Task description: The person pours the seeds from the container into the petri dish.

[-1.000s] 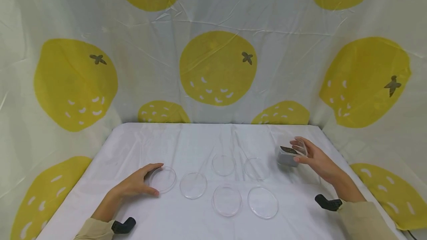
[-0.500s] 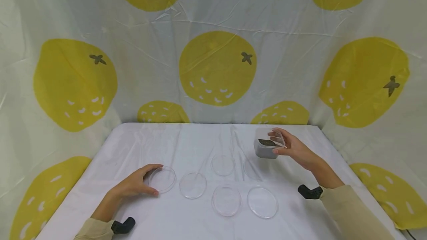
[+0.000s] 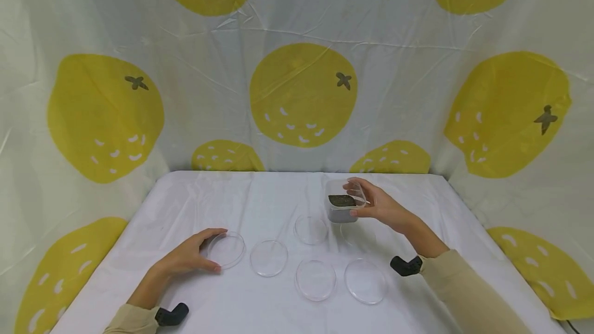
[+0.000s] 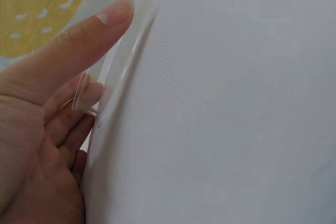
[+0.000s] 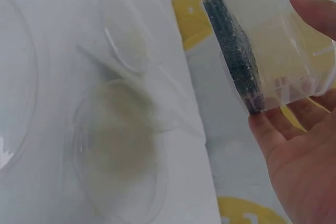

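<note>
My left hand (image 3: 189, 255) spans a clear round petri dish (image 3: 244, 250) at the left of the table, thumb on the near edge and fingers on the far edge. In the left wrist view the thumb lies against the dish's clear rim (image 4: 122, 64). Higher up, my right hand (image 3: 384, 212) grips a clear, open-topped plastic tub (image 3: 341, 215) by its side. A layer of dark, grainy material (image 5: 233, 51) covers the tub's bottom. The tub hangs above the table, just behind two petri dishes, partly over one (image 3: 357, 245).
More clear petri dishes lie on the white-covered table (image 3: 223, 303): one (image 3: 269, 275) beside the held dish, one (image 3: 311, 244) behind, and two (image 3: 315, 300) (image 3: 365, 303) nearer the front. A lemon-printed curtain (image 3: 301, 24) encloses the back and sides.
My right hand has carried the tub from the table's right side leftward to above the rear petri dishes, raising it on the way. My left hand and its dish have stayed put.
</note>
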Tool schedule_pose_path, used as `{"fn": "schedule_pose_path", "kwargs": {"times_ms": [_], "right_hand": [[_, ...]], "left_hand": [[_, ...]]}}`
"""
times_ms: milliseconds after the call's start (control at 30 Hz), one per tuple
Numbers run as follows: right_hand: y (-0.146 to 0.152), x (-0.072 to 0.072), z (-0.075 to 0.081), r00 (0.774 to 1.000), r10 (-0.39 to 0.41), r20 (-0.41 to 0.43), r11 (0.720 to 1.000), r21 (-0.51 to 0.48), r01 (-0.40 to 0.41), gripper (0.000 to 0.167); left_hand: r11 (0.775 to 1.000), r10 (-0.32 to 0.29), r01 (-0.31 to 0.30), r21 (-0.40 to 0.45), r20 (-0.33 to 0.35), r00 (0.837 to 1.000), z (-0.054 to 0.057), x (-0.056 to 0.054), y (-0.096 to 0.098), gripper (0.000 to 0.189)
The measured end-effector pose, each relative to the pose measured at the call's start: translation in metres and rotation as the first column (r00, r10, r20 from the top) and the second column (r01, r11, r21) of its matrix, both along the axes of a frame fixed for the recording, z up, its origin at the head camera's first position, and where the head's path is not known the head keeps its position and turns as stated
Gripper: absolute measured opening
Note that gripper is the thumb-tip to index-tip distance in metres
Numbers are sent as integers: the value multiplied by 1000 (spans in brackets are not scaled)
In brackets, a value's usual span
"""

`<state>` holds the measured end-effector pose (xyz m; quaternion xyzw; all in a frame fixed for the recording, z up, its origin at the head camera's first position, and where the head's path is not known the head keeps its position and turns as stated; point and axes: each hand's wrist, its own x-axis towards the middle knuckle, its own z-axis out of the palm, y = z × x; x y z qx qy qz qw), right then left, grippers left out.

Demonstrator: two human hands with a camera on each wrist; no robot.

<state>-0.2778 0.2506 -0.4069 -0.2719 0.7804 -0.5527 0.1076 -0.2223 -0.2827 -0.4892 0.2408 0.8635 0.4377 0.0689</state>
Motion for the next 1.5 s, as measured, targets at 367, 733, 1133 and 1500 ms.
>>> {"fn": "schedule_pose_path", "kwargs": {"times_ms": [367, 733, 1133, 1500], "right_hand": [[-54, -8, 10, 1000, 23, -4, 1000, -9, -23, 80], [-101, -13, 8, 999, 42, -17, 999, 17, -42, 79], [-154, -28, 1, 992, 93, -91, 994, 63, -87, 88], [-188, -26, -10, 974, 127, -189, 981, 166, -95, 88]], "left_hand": [[1000, -10, 10, 4, -11, 1000, -2, -1, 1, 90], [1000, -4, 4, -19, -9, 1000, -3, -2, 1, 91], [999, 38, -37, -26, 13, 999, -1, 1, -3, 91], [1000, -1, 1, -6, -11, 1000, 1, -1, -2, 88]]}}
